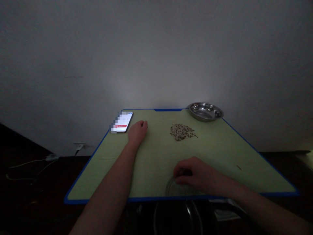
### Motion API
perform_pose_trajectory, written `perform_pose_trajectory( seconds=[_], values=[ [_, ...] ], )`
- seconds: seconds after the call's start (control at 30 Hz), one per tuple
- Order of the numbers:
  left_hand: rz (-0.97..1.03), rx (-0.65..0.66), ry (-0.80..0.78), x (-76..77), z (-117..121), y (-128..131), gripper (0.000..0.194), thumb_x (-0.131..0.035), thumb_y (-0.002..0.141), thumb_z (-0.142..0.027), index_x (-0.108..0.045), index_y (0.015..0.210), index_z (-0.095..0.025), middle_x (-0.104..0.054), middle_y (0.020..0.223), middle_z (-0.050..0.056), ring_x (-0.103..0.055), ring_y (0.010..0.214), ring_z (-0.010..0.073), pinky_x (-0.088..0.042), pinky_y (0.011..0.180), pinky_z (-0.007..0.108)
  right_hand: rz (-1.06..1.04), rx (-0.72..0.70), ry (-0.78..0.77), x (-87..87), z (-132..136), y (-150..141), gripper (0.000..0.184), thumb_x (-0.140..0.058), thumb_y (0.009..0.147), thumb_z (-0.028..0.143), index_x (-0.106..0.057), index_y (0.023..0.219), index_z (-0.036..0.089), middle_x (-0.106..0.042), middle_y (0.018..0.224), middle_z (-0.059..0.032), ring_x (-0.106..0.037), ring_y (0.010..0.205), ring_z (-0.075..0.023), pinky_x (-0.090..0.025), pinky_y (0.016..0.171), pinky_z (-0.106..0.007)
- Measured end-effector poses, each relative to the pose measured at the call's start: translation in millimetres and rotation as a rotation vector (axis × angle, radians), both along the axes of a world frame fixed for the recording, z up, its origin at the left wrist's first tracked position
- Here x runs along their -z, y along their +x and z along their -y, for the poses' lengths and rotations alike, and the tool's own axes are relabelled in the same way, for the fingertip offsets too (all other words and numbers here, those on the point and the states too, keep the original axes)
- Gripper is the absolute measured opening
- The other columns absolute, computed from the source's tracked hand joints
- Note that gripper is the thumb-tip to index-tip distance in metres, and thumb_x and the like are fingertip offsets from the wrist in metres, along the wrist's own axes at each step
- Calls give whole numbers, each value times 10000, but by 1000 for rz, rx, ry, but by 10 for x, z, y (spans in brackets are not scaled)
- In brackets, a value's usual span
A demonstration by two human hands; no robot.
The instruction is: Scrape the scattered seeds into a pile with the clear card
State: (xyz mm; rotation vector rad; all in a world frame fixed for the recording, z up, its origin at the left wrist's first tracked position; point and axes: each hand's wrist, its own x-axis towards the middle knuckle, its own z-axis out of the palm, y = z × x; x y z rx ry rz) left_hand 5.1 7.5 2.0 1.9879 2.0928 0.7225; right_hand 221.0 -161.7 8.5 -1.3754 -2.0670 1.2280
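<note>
Forearms (pixel 113 178) slant inward, left hand (pixel 138 133) and right hand (pixel 194 173) curled, each grip unclear.

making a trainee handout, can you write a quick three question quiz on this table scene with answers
1. True or false: the metal bowl sits by the far right corner of the table, beyond the grains.
2. Which lies nearest the left grip? a) grains b) phone c) metal bowl
3. Fill the gap: the right grip is by a clear round dish, close to the table's ____ edge (near or far).

Key: 1. true; 2. b; 3. near
</note>
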Motion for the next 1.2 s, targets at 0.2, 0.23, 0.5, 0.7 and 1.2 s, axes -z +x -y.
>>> perform_pose_trajectory(
  seconds=[0.2, 0.23, 0.5, 0.7, 1.2],
  values=[
    [-2, 1, 10, -11, 9, 0, 427, -311, 889, -421, -671, 807, -207, -708, 886, 71, -613, 796, 207, -375, 635, 299, 15, 35, 107, -144, -18, 70, 33, -652, 772, 194, -679, 787, 205, -683, 715, 7, -600, 647, -132, -457, 595, -235],
    [-6, -1, 6, -15, 14, 1, 424, -313, 890, -416, -672, 804, -206, -710, 882, 70, -614, 792, 205, -374, 631, 296, 22, 67, 147, -180, -60, 124, 22, -640, 780, 204, -662, 779, 204, -673, 708, 7, -592, 639, -132, -450, 584, -237],
    [-7, 4, -4, -27, 35, -7, 422, -311, 899, -416, -664, 788, -213, -711, 871, 69, -624, 801, 206, -372, 629, 290, -72, 284, 197, -202, -578, 450, 73, -597, 771, 218, -588, 838, 190, -675, 688, -10, -606, 589, -144, -470, 556, -256],
    [-9, 5, -17, -11, 20, -38, 411, -309, 895, -416, -637, 756, -211, -706, 860, 71, -623, 803, 208, -355, 618, 291, 134, 111, 352, -102, -654, -61, 162, -625, 748, 127, -697, 883, 180, -733, 753, -26, -647, 655, -145, -452, 617, -247],
    [1, 3, -32, 7, 0, -64, 414, -296, 900, -422, -625, 766, -210, -700, 862, 74, -622, 811, 213, -347, 615, 288, 402, 334, 559, -65, -1408, 85, 206, -564, 836, 195, -672, 1009, 165, -724, 858, -82, -642, 814, -197, -422, 736, -278]
  ],
)
